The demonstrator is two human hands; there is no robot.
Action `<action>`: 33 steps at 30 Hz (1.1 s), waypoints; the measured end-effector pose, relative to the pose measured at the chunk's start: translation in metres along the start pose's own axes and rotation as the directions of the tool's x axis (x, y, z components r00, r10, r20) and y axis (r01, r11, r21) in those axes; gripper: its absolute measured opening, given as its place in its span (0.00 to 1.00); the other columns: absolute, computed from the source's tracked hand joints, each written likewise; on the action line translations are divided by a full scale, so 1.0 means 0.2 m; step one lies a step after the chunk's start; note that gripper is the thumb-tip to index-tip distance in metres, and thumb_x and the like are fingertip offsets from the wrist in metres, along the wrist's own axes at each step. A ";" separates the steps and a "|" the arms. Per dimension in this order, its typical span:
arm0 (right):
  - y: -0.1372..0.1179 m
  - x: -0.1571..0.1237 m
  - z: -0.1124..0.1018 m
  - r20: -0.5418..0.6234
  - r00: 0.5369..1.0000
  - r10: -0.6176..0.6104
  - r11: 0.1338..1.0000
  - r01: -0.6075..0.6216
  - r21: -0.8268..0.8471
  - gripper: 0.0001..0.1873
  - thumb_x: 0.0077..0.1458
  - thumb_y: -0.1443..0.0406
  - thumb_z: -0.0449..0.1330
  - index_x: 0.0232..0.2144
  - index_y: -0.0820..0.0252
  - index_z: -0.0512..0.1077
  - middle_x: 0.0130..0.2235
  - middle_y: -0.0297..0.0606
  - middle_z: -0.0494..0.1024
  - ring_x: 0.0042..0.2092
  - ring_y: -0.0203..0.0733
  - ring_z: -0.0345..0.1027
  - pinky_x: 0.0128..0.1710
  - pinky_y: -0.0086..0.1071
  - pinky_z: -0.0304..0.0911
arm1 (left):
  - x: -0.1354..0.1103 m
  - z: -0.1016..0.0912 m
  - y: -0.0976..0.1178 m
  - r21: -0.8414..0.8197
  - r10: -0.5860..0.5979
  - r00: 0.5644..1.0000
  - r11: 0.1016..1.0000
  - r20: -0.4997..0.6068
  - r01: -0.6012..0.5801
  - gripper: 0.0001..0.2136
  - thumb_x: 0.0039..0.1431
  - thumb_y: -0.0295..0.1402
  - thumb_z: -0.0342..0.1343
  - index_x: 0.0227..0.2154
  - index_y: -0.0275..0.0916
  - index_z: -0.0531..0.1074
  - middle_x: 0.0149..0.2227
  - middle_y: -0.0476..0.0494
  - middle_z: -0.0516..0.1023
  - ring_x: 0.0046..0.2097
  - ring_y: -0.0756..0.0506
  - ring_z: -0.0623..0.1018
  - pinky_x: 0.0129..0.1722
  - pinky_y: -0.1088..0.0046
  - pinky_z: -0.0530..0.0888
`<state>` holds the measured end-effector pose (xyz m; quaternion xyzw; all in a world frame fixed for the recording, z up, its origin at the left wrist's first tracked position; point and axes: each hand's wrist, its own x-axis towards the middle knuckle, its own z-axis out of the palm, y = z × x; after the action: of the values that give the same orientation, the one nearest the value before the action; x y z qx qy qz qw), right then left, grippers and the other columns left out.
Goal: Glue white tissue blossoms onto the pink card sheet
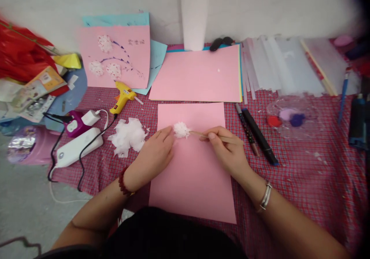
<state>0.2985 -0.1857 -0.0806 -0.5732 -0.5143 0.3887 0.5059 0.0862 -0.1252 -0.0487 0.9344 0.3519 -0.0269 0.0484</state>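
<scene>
A fluffy white paper flower (182,130) lies on the upper part of a pink paper sheet (190,182). My left hand (158,148) rests at its left side, fingers stretched out on the sheet, fingertips close against the flower; whether they touch it I cannot tell. Between the thumb and fingers of my right hand (227,147) is a thin wooden stick (198,134), its tip at the flower's right edge. Left of the sheet sits a loose heap of white tissue pieces (128,136).
Behind the sheet lies a stack of coloured paper (199,76). A yellow glue gun (123,96) and a white power strip (79,147) with cables are at left. On the right are a black marker (260,135), a clear paint palette (306,130) and translucent strips (283,66).
</scene>
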 end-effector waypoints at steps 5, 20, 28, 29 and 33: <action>0.00 -0.01 -0.02 -0.095 0.993 0.070 0.992 -0.059 0.114 0.09 0.61 0.63 0.52 0.31 0.55 0.71 0.29 0.34 0.76 0.34 0.39 0.71 0.37 0.34 0.66 | 0.00 0.00 0.00 -0.024 -0.026 1.000 0.999 -0.008 0.026 0.10 0.55 0.22 0.47 0.37 0.32 0.71 0.54 0.29 0.69 0.57 0.38 0.68 0.55 0.59 0.69; -0.02 -0.02 -0.02 0.050 0.999 0.001 1.000 0.000 -0.002 0.10 0.61 0.65 0.51 0.30 0.56 0.71 0.32 0.34 0.75 0.36 0.38 0.71 0.37 0.33 0.65 | 0.00 -0.05 -0.02 -0.226 -0.070 0.997 0.972 -0.014 0.065 0.04 0.52 0.22 0.49 0.27 0.35 0.67 0.52 0.33 0.69 0.56 0.39 0.68 0.55 0.60 0.67; -0.01 -0.01 0.00 0.052 0.998 -0.030 0.999 0.031 -0.025 0.10 0.61 0.65 0.51 0.31 0.57 0.71 0.33 0.34 0.75 0.36 0.38 0.70 0.38 0.32 0.64 | 0.08 -0.10 0.05 -0.323 0.052 0.998 0.946 0.033 -0.038 0.08 0.60 0.27 0.47 0.30 0.37 0.71 0.32 0.45 0.71 0.37 0.47 0.71 0.39 0.70 0.69; -0.01 -0.01 -0.01 0.050 0.998 -0.028 0.999 0.029 -0.021 0.10 0.61 0.64 0.51 0.31 0.57 0.71 0.33 0.35 0.75 0.36 0.38 0.70 0.37 0.33 0.65 | 0.10 -0.09 0.06 -0.299 0.039 0.998 0.954 0.056 -0.021 0.09 0.61 0.28 0.46 0.29 0.37 0.71 0.31 0.45 0.72 0.37 0.47 0.71 0.38 0.70 0.68; -0.01 -0.03 -0.03 -0.021 1.000 0.001 0.999 -0.001 0.034 0.10 0.61 0.65 0.51 0.30 0.55 0.70 0.32 0.34 0.75 0.35 0.38 0.70 0.37 0.34 0.65 | 0.16 -0.05 0.06 -0.197 -0.105 0.993 0.974 0.062 0.115 0.09 0.60 0.29 0.47 0.25 0.37 0.67 0.27 0.47 0.70 0.30 0.49 0.69 0.30 0.72 0.63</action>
<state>0.3023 -0.1918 -0.0775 -0.5687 -0.5021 0.3916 0.5206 0.1188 -0.1125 -0.0409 0.9028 0.4028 -0.0179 0.1494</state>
